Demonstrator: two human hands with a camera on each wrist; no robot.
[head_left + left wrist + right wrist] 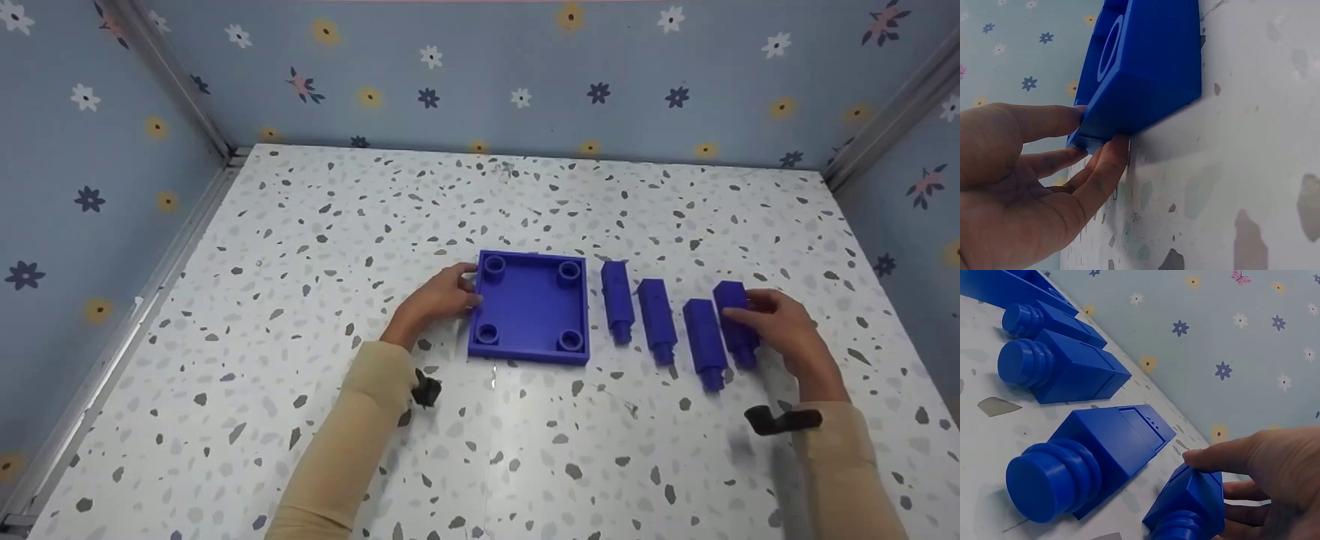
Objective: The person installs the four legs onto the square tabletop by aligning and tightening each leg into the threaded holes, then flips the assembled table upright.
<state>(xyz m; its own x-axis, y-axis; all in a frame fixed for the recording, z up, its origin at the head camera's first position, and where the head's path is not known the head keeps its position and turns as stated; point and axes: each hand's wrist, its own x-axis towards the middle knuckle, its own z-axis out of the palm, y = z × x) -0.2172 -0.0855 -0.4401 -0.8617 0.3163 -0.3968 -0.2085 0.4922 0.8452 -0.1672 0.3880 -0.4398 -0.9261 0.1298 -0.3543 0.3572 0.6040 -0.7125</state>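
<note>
A square blue panel (531,307) lies on the table with its raised rim up and a round socket in each corner. At its left side, my left hand (442,294) holds the edge; in the left wrist view the thumb meets the rim and fingertips touch the lower edge. Several blue square-sided legs with ringed round ends lie to the panel's right. The rightmost leg (733,322) is pinched between the thumb and fingers of my right hand (784,326). Just left of it lies another leg (1112,447), its round end toward me.
Two more legs, an inner one (657,321) and one beside the panel (617,301), lie in a slanting row. Speckled white tabletop (360,225) surrounds the pieces. Flower-patterned walls (495,75) enclose the table at the back and sides.
</note>
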